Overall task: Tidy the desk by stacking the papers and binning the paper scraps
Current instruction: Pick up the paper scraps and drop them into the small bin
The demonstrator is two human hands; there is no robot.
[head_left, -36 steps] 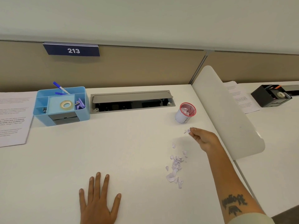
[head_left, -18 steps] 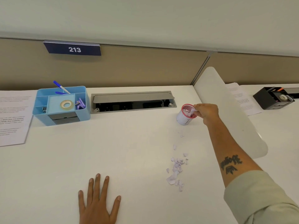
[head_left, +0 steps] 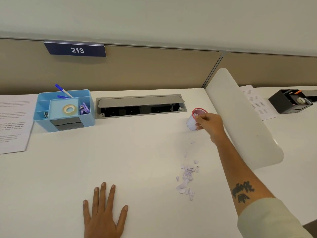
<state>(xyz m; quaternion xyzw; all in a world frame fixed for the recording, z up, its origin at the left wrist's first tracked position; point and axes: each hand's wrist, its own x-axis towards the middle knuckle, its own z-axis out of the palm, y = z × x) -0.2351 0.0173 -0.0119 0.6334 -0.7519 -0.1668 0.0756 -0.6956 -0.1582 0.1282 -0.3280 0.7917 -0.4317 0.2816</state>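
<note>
Paper scraps (head_left: 187,176) lie in a loose pile on the white desk (head_left: 137,160), near the right forearm and well short of the right hand (head_left: 210,124). A few stray bits trail from the pile toward the cup (head_left: 194,120). The cup is small, white, red-rimmed, tilted toward the hand, with scraps visible inside. Right hand is at the cup's rim, fingertips (head_left: 197,117) bunched together over the opening and touching the cup's near side; cannot tell whether a scrap is pinched between them. Left hand (head_left: 104,215) rests flat on the desk, fingers spread, holding nothing, well apart from the pile. Printed papers (head_left: 12,122) lie at the far left beside a blue organizer (head_left: 64,110).
</note>
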